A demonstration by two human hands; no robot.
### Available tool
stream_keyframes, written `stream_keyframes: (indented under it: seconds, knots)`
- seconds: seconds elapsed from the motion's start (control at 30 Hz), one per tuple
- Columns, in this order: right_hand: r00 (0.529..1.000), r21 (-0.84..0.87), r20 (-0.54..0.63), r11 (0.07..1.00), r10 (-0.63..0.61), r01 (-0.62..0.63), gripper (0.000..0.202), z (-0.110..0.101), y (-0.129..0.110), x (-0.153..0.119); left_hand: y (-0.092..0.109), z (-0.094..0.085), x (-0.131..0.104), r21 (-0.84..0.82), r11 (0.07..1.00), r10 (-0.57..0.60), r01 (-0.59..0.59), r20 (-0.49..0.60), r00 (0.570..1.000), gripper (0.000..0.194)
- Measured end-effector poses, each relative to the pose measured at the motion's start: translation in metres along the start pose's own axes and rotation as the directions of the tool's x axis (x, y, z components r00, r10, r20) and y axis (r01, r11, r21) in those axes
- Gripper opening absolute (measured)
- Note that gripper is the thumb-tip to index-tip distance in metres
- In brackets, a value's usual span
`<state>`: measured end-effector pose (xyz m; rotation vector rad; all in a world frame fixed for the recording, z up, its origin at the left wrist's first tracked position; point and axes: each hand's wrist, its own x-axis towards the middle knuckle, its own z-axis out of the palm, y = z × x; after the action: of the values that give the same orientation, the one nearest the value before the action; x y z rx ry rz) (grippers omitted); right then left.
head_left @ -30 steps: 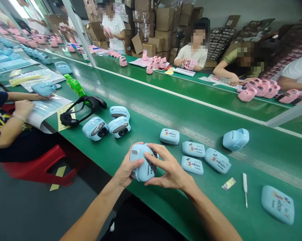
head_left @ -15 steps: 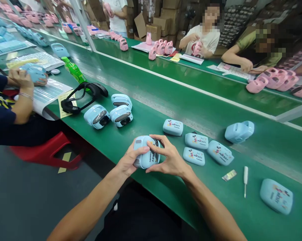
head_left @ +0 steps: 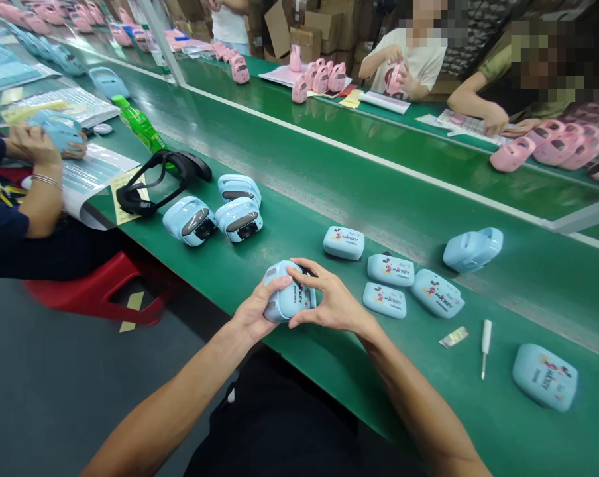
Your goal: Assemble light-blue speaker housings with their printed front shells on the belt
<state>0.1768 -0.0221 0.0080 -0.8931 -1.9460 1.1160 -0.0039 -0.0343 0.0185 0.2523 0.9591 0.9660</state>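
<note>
A light-blue rounded case [head_left: 290,301] printed with MICKEY lettering is held between both hands above the table's near edge. My left hand [head_left: 260,306] wraps its left side, thumb over the top. Fingers and thumb of my right hand [head_left: 332,298] grip the right end. To the right lie several blue printed covers, one of them nearest [head_left: 344,242], another at the far right [head_left: 545,376]. Beside them are a white-handled screwdriver [head_left: 486,348] and a small packet [head_left: 454,336]. Blue camera-like units [head_left: 190,220] stand to the left.
On the green table [head_left: 299,228] are a black headset [head_left: 165,182], a green bottle [head_left: 139,126] and a blue handled shell [head_left: 473,250]. A person's hands [head_left: 44,142] work at the left, by a red stool [head_left: 101,285]. People across handle pink units [head_left: 513,154].
The view has shifted slightly, so the table items appear a little higher. Both hands still hold the case, which has turned slightly, and my right fingers have moved a little on it.
</note>
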Motion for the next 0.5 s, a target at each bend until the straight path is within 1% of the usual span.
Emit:
stream_keyframes:
  seconds: [0.07,0.13,0.23,0.3,0.37,0.43,0.5]
  knots:
    - [1.000,0.049,-0.004,0.999,0.019,-0.018,0.102,0.001,-0.002,0.000,0.002,0.000,0.000,0.022,0.999,0.029,-0.029,0.011,1.000,0.048]
    - [0.998,0.106,-0.045,0.994,0.034,-0.029,0.097,0.004,-0.003,0.000,0.005,0.002,0.000,0.058,0.995,0.081,-0.081,0.002,0.997,0.049]
    - [0.993,0.179,-0.110,0.983,0.049,-0.029,0.087,0.010,0.000,0.001,0.006,0.006,0.000,0.106,0.987,0.129,-0.122,-0.059,0.990,0.052]
    - [0.991,0.207,-0.115,0.977,0.066,-0.041,0.086,0.012,0.003,0.002,0.005,0.008,0.001,0.117,0.984,0.149,-0.136,-0.111,0.983,0.053]
    - [0.991,0.213,-0.101,0.975,0.090,-0.067,0.086,0.012,0.004,0.004,0.003,0.007,0.004,0.116,0.982,0.161,-0.146,-0.132,0.978,0.054]
    - [0.993,0.205,-0.074,0.976,0.091,-0.074,0.085,0.011,0.006,0.007,0.002,0.002,0.007,0.116,0.983,0.155,-0.144,-0.093,0.984,0.055]
    - [0.993,0.211,-0.083,0.975,0.084,-0.065,0.090,0.014,0.009,0.008,0.001,-0.007,0.011,0.117,0.980,0.161,-0.158,-0.015,0.987,0.059]
